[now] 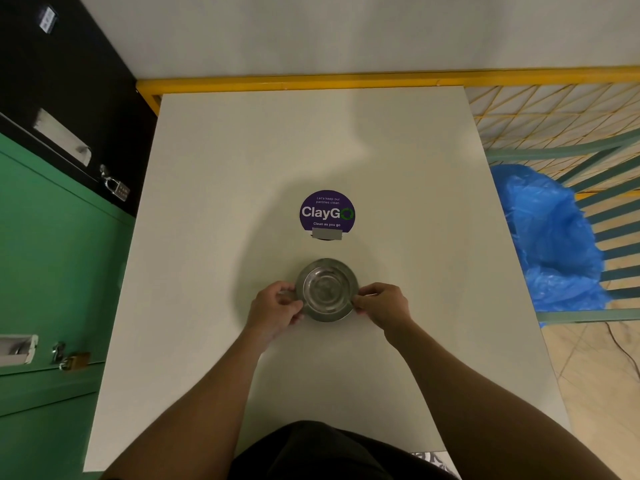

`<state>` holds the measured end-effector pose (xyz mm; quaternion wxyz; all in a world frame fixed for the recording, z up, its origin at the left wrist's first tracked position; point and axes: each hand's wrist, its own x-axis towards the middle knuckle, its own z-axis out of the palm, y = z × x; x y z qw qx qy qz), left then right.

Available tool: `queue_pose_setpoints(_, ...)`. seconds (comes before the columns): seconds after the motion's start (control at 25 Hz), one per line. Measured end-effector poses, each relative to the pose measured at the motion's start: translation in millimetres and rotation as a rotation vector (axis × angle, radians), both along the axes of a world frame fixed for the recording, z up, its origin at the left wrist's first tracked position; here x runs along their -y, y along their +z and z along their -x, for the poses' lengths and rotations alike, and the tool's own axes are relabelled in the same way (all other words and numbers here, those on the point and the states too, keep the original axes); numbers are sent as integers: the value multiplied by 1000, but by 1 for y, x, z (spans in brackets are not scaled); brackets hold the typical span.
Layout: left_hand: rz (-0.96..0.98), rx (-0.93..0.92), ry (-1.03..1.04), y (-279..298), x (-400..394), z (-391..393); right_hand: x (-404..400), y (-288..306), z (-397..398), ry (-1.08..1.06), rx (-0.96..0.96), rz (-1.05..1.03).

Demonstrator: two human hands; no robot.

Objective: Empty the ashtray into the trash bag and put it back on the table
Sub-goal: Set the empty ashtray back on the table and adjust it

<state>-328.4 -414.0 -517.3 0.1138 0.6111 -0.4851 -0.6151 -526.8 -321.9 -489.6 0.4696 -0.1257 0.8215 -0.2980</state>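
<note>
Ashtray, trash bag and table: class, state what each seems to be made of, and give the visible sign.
Ashtray: probably metal, perhaps steel; grey, shiny, with bright ring reflections in its bowl.
Trash bag: thin blue plastic film; crinkled, glossy, slightly see-through.
Table: smooth matt off-white top, likely laminate or painted board; the look leaves that open.
</note>
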Motion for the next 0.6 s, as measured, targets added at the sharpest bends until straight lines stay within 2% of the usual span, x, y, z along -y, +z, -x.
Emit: queue_pose_setpoints(0.6,113,67,-15,2,58,40,63,1,27,-70,-16,42)
